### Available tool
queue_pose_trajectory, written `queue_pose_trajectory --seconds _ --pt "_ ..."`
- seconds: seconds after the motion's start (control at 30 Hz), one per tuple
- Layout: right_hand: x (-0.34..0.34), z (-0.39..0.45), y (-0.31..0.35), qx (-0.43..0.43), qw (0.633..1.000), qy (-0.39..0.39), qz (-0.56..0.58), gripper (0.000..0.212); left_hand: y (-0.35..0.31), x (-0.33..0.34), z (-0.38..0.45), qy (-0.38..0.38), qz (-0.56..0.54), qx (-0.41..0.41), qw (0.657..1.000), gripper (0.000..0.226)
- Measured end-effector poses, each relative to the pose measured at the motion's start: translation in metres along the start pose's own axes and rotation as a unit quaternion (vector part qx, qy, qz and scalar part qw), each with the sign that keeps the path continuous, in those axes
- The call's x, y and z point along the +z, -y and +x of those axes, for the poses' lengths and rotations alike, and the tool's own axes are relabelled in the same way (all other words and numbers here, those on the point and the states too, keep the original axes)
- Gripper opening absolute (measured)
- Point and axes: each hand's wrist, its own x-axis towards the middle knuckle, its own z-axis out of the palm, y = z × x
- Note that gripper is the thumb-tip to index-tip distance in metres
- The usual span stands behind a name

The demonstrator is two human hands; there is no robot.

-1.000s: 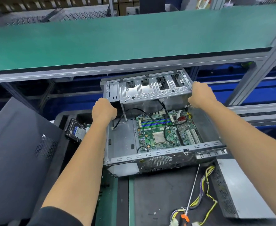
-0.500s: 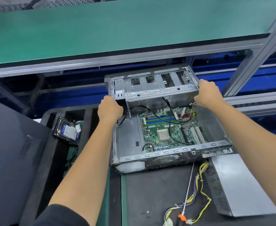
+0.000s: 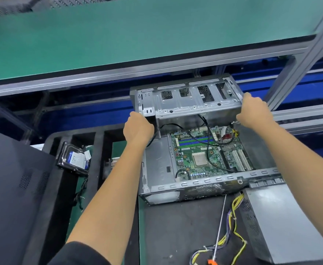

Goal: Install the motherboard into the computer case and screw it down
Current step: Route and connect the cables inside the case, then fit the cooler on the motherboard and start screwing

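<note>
1. Case: open metal chassis at centre frame, lying on a dark mat; its drive cage is tilted up at the far end.
2. Motherboard: green board lying flat inside the case, right of centre, with black cables crossing it.
3. Left hand: curled around the cage's left end, gripping it.
4. Right hand: fingers curled over the cage's right end, gripping it.
5. Hard drive: rests in a black tray at left of frame, well apart from the case.
6. Screwdriver: lies on the mat at lower right, shaft pointing toward the case, beside the wires of the power supply.
</note>
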Motion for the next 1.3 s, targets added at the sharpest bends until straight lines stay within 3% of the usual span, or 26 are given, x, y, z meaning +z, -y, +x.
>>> queue_pose_trajectory --seconds 0.2,0.3,0.37,0.43,0.5,0.63,0.73,0.9,1.0,1.1,1.23,1.3 --pt "0.000 -0.009 0.008 0.027 1.000 -0.001 0.000 0.026 0.002 -0.008 -0.003 0.045 -0.034 0.007 0.998 0.045" --pt "-0.010 -0.020 0.029 0.051 0.998 -0.022 -0.007 0.043 0.011 -0.018 0.002 0.121 -0.055 0.018 0.991 0.065" --pt "-0.019 -0.029 0.059 -0.004 0.994 -0.111 -0.009 0.047 0.019 -0.026 0.007 0.161 -0.064 0.022 0.985 0.079" --pt "-0.027 -0.045 0.100 -0.102 0.982 -0.156 0.030 0.033 0.028 -0.033 0.011 0.163 -0.083 0.017 0.983 0.082" --pt "-0.030 -0.065 0.142 -0.170 0.975 -0.121 0.078 0.018 0.039 -0.039 0.016 0.136 -0.093 0.017 0.986 0.073" --pt "-0.017 -0.105 0.201 -0.229 0.966 -0.012 0.116 0.020 0.073 -0.049 0.023 0.090 -0.045 0.034 0.994 0.033" --pt "-0.008 -0.121 0.229 -0.257 0.959 0.007 0.116 0.018 0.104 -0.052 0.022 0.108 0.005 0.035 0.994 0.019" --pt "0.004 -0.141 0.273 -0.365 0.924 0.014 0.115 0.016 0.148 -0.038 0.016 0.184 0.097 0.090 0.974 0.042" --pt "0.020 -0.148 0.295 -0.409 0.910 0.052 0.050 0.013 0.167 -0.021 0.016 0.217 0.182 0.138 0.949 0.060" --pt "0.038 -0.150 0.309 -0.419 0.901 0.110 -0.016 0.014 0.184 -0.002 0.020 0.230 0.242 0.167 0.928 0.074" --pt "0.056 -0.152 0.326 -0.421 0.889 0.172 -0.051 0.013 0.199 0.018 0.030 0.281 0.331 0.182 0.882 0.120" --pt "0.061 -0.155 0.333 -0.418 0.886 0.190 -0.069 0.004 0.201 0.024 0.032 0.296 0.382 0.196 0.853 0.119"
